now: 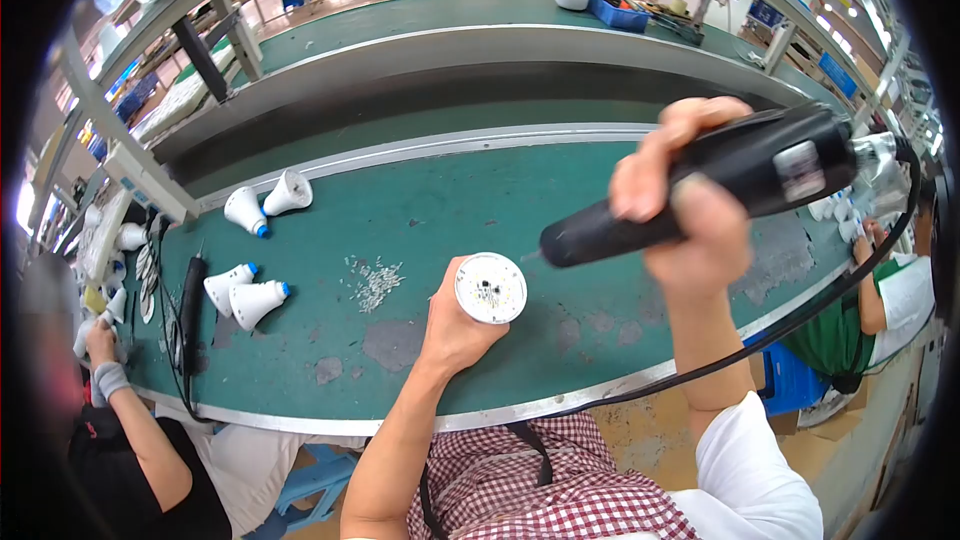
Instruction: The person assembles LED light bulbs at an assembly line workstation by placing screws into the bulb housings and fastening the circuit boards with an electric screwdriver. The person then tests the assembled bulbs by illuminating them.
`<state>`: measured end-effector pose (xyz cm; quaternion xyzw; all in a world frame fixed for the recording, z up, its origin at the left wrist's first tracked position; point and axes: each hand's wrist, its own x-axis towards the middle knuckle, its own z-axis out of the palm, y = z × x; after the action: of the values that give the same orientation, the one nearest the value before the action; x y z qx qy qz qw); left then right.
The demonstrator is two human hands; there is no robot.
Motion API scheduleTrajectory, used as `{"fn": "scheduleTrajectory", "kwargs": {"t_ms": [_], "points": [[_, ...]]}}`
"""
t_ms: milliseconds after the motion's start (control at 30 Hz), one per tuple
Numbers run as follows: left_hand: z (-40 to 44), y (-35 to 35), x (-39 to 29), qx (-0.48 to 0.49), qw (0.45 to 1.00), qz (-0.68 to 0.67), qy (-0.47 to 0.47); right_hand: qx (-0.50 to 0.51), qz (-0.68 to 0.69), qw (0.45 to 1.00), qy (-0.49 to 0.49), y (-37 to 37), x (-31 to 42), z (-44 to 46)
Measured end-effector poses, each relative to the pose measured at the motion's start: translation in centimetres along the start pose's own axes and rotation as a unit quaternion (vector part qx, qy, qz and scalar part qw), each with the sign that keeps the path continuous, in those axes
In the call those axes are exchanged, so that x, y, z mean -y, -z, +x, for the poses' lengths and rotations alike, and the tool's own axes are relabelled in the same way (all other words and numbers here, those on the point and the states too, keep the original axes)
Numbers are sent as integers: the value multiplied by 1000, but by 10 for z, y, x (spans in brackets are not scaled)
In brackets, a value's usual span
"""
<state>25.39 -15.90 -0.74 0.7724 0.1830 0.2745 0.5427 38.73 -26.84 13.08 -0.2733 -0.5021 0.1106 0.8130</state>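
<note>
My left hand (455, 335) is wrapped round a white bulb housing, its round face (491, 288) turned up with small dark and pale components showing. In my right hand (690, 195) is a black electric screwdriver (760, 165), its thin bit pointing left, just right of the bulb's face and apart from it. To the left of my left hand lies a scattered pile of small pale pieces (376, 283) on the green table (520, 190). Farther left, white bulb housings with blue tips (258, 302) lie on their sides.
At the left a co-worker's hand (101, 342) is near white parts, beside a second black screwdriver (190, 305). Another person (870, 300) sits at the right. A black cable (800, 320) runs along the front right. A metal ledge (480, 145) borders the back.
</note>
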Motion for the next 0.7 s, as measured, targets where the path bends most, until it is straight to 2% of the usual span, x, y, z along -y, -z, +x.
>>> {"fn": "scheduleTrajectory", "kwargs": {"t_ms": [33, 100, 133, 167, 267, 333, 367, 467, 500, 567, 700], "points": [[-2, 2, 1, -9, 1000, 4, 4, -13, 36, 999, 14, 4, 1, 5], [-4, 5, -1, -21, 994, -107, 19, -121, 63, 991, -3, 5, -7, 8], [-7, 7, -3, -21, 993, -115, 14, -117, 52, 992, -18, 12, -17, 8], [-12, 10, -3, -6, 995, -95, 21, -177, 54, 982, -35, 7, -27, 6], [-32, 24, -14, 11, 996, -88, 31, -207, 60, 971, -105, 0, -64, -1], [-46, 34, -18, 13, 990, -88, 109, -218, 76, 962, -144, -10, -88, -7], [-53, 37, -15, 9, 990, -86, 112, -220, 86, 959, -156, -17, -98, -10], [-67, 45, -3, -64, 987, -89, 115, -186, 68, 964, -177, -29, -123, -16], [-67, 46, 2, -133, 981, -114, 89, -183, 69, 964, -179, -31, -130, -17], [-67, 60, 4, -196, 938, -209, 195, -165, 41, 971, -167, -37, -141, -18], [-56, 72, 7, -261, 923, -241, 145, -174, 41, 971, -162, -42, -155, -16]]}}
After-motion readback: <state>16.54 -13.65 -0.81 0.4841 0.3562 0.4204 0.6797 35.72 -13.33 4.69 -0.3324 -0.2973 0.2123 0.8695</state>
